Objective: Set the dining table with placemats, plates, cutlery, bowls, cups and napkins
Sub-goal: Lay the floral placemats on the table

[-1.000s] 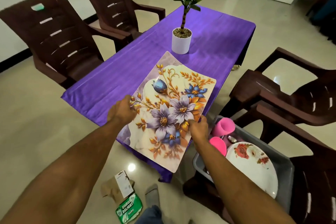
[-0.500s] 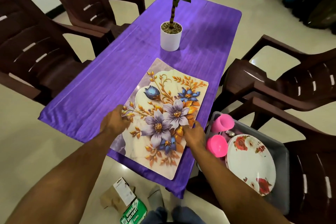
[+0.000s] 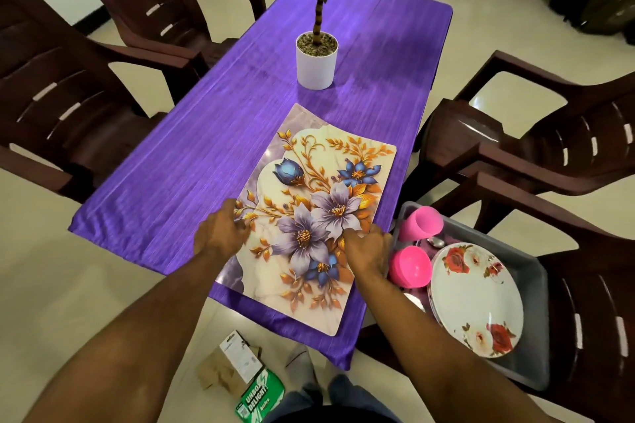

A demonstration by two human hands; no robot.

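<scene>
The floral placemat [image 3: 318,216] lies on the purple-clothed surface [image 3: 192,161], nearer than the potted plant [image 3: 316,60] — left hand [image 3: 220,233] and right hand [image 3: 367,247] each pinch its side edges; brown chairs [image 3: 68,106] flank, on a pale tiled floor.

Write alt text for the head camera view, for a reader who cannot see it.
Both hands, left and right, hold the sides of a floral placemat lying on a purple-clothed table. A potted plant stands beyond it; a grey tub to the right holds floral plates, a pink cup and a pink bowl.
</scene>
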